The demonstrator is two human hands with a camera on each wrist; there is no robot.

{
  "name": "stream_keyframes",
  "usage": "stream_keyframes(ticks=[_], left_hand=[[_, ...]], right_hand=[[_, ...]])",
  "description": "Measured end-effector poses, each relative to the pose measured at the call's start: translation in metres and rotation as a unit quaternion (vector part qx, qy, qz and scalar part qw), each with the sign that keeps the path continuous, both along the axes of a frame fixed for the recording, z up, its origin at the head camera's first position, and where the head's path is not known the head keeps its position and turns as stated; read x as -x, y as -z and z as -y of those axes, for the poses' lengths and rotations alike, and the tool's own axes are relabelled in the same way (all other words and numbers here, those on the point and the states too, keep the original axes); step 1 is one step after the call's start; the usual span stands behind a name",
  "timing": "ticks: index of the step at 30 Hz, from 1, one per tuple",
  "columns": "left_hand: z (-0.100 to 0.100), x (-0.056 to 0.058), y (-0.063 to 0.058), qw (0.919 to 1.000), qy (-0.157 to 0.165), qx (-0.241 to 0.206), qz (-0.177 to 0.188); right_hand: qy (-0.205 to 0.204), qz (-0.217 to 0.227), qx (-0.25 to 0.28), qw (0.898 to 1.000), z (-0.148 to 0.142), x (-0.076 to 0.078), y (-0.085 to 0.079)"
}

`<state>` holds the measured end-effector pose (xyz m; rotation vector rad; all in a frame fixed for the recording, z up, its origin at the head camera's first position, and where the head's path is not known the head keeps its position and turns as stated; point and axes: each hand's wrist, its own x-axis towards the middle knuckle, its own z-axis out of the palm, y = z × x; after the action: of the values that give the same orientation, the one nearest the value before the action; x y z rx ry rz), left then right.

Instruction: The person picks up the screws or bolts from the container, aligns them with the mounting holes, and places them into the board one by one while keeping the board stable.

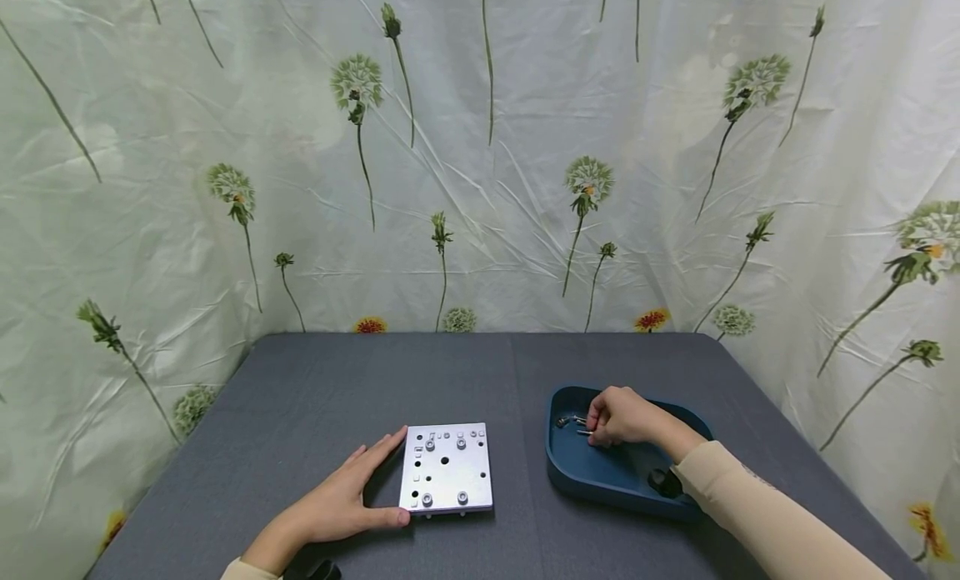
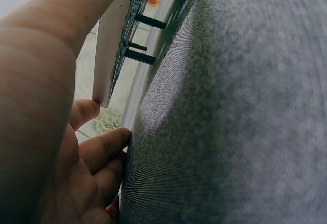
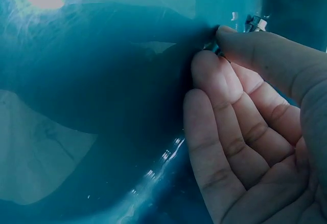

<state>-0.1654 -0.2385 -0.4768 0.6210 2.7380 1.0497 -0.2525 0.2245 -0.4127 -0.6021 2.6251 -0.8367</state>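
Observation:
A silver metal plate (image 1: 446, 472) with holes and several socket-head screws lies on the table. In the left wrist view, threaded screw shanks (image 2: 140, 56) stick out beneath the plate. My left hand (image 1: 337, 497) touches the plate's left side, thumb at the near corner and index finger at the far one, fingers straight. My right hand (image 1: 626, 417) reaches into a blue tray (image 1: 600, 498), thumb and index fingertips together on a small screw (image 3: 209, 45), mostly hidden by them. Loose screws (image 1: 564, 421) lie beside those fingertips; another bolt (image 3: 257, 23) shows behind the thumb.
Dark grey cloth covers the table (image 1: 420, 372). A pale curtain (image 1: 480, 188) with a dandelion print hangs behind and at the sides. The tray's raised wall surrounds my right hand.

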Motion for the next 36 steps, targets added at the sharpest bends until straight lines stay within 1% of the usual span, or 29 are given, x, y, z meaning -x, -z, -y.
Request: stream_keyframes(ticks=[4,11,23,30,36], left_hand=[[-0.0004,0.0,-0.0005,1.0,-0.003,0.002,0.002],[-0.0007,-0.0013,-0.0014,1.0,-0.005,-0.001,0.001],[-0.0009,-0.0007,-0.0011,1.0,-0.005,-0.003,0.007],[-0.0006,-0.0007,-0.001,0.9999,-0.001,-0.007,0.011],[-0.0002,-0.0005,-0.0002,1.0,0.0,-0.006,0.007]], right_hand=[[-0.001,-0.008,-0.007,1.0,-0.0001,-0.0007,0.0017],[-0.003,-0.01,-0.005,1.0,0.0006,-0.0012,0.0014],[0.005,0.001,-0.019,1.0,0.0005,0.0026,0.0026],[0.01,0.012,-0.009,1.0,-0.0005,0.0074,0.0043],[-0.006,0.016,0.005,1.0,-0.0018,0.0083,0.0021]])
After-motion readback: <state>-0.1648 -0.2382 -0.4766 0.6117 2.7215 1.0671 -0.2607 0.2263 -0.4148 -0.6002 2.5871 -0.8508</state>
